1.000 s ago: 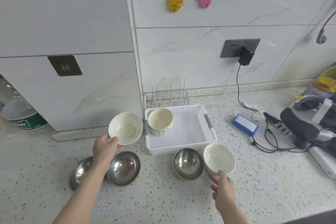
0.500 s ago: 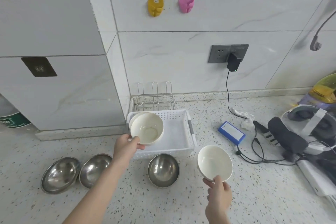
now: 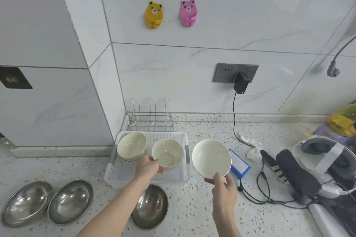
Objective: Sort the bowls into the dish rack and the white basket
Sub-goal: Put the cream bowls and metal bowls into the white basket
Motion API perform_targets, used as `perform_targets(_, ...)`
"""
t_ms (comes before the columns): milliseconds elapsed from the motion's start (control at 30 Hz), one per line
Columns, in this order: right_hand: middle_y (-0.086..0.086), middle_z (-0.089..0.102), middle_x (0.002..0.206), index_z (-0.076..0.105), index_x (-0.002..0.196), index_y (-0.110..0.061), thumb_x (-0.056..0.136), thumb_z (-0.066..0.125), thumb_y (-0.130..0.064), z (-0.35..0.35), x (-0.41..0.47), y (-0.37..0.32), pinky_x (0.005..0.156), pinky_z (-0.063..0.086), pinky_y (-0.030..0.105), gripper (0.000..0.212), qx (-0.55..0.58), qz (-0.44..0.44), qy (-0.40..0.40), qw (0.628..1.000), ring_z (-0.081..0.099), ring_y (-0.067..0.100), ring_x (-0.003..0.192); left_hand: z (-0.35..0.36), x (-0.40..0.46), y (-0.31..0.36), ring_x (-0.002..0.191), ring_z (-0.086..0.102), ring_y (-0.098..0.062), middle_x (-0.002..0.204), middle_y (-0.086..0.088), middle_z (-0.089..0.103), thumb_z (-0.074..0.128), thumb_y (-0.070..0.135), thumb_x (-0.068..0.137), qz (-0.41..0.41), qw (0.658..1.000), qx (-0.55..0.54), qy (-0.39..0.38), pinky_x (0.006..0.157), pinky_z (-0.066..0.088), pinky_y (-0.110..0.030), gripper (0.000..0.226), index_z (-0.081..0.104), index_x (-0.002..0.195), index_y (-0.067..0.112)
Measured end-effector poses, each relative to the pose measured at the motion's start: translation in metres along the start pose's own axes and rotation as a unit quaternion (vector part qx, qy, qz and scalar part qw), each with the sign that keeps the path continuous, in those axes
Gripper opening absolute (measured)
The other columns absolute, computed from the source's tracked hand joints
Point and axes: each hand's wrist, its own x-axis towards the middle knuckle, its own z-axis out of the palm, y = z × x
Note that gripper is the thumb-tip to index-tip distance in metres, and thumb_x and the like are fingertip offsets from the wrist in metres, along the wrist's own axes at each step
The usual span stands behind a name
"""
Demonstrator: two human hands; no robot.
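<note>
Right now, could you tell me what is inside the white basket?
A white bowl sits in the white basket at its back left. The left hand holds another bowl over it, covering part of the floor.

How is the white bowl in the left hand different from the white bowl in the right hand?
The left hand's bowl looks smaller and hangs over the white basket; the right hand's bowl looks wider and hangs beside the basket, over the counter. Both are plain white, empty, tilted and gripped at the rim.

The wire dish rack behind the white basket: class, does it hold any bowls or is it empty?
Empty. The dish rack shows only bare wire loops; no bowl sits between them.
</note>
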Motion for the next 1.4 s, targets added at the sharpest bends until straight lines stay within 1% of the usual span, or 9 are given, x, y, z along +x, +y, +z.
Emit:
perform_targets(167,0.005,0.074,0.07,0.049,0.12,-0.033,0.076,0.057,-0.031,0.025,0.028,-0.013,0.07,0.042,0.032,0.045,-0.032,-0.022,-0.043,0.998,0.065,-0.006,0.065,0.013,0.017,-0.003,0.075,0.07,-0.02,0.06,-0.003,0.073,0.053,0.009,0.086,-0.026,0.999,0.008,0.019,0.062,0.042,-0.029,0.014,0.063,0.096,0.006)
perform_targets(367,0.009,0.074,0.077,0.049,0.124,-0.03,0.066,0.053,-0.031,0.055,0.052,-0.013,0.069,0.045,0.035,0.057,-0.033,-0.002,-0.102,0.994,0.072,0.012,0.064,0.018,0.035,-0.006,0.075,0.07,-0.02,0.067,-0.007,0.075,0.054,0.01,0.089,-0.047,0.999,-0.004,0.026,0.061,0.041,-0.029,0.012,0.06,0.099,0.008)
perform_targets(667,0.007,0.075,0.078,0.052,0.122,-0.029,0.069,0.052,-0.033,0.083,0.068,-0.011,0.063,0.049,0.032,0.053,-0.059,0.013,-0.152,0.987,0.073,0.017,0.065,0.028,0.043,-0.003,0.031,0.048,-0.001,0.061,-0.007,0.07,0.052,0.012,0.092,-0.037,0.999,0.015,0.013,0.034,0.032,-0.015,0.016,0.061,0.08,0.012)
perform_targets(767,0.006,0.074,0.068,0.049,0.127,-0.03,0.072,0.052,-0.035,0.09,0.071,-0.008,0.085,0.053,0.047,0.055,-0.084,0.02,-0.173,0.981,0.073,0.015,0.07,0.025,0.046,-0.006,0.041,0.048,-0.013,0.066,-0.013,0.071,0.047,0.015,0.096,-0.058,0.998,-0.022,-0.004,0.038,0.03,-0.017,0.017,0.06,0.089,0.007)
perform_targets(833,0.006,0.074,0.064,0.047,0.131,-0.029,0.08,0.053,-0.032,0.094,0.073,-0.006,0.092,0.051,0.048,0.051,-0.1,0.023,-0.185,0.977,0.072,0.013,0.072,0.022,0.046,-0.005,0.042,0.048,-0.016,0.072,-0.018,0.071,0.043,0.017,0.099,-0.077,0.995,-0.06,-0.014,0.039,0.027,-0.018,0.018,0.057,0.093,0.007)
perform_targets(933,0.004,0.074,0.063,0.047,0.133,-0.027,0.089,0.054,-0.023,0.101,0.074,-0.003,0.084,0.049,0.041,0.045,-0.114,0.027,-0.196,0.974,0.072,0.011,0.069,0.019,0.042,-0.001,0.038,0.053,-0.017,0.077,-0.023,0.068,0.038,0.022,0.101,-0.091,0.99,-0.101,-0.021,0.039,0.025,-0.017,0.02,0.054,0.091,0.014)
perform_targets(1100,0.003,0.075,0.067,0.049,0.135,-0.022,0.09,0.053,-0.024,0.111,0.072,0.004,0.072,0.049,0.033,0.045,-0.158,0.007,-0.215,0.964,0.071,0.004,0.065,0.014,0.035,-0.001,0.04,0.06,-0.02,0.094,-0.023,0.07,0.034,0.035,0.101,-0.093,0.988,-0.121,-0.023,0.037,0.028,-0.018,0.029,0.054,0.107,0.016)
perform_targets(1200,0.001,0.075,0.07,0.051,0.13,-0.02,0.09,0.051,-0.027,0.114,0.072,0.004,0.064,0.045,0.027,0.04,-0.201,-0.017,-0.229,0.952,0.07,0.001,0.066,0.012,0.029,-0.001,0.042,0.059,-0.02,0.094,-0.018,0.071,0.035,0.049,0.1,-0.075,0.989,-0.129,-0.009,0.037,0.028,-0.02,0.031,0.05,0.11,0.024)
perform_targets(1400,-0.006,0.073,0.064,0.053,0.123,-0.024,0.091,0.049,-0.035,0.117,0.074,0.006,0.075,0.052,0.034,0.034,-0.288,-0.04,-0.241,0.926,0.066,0.009,0.081,0.01,0.017,-0.009,0.045,0.061,-0.007,0.103,-0.009,0.071,0.041,0.049,0.1,0.023,0.994,-0.109,0.008,0.037,0.037,-0.016,0.026,0.051,0.118,0.034)
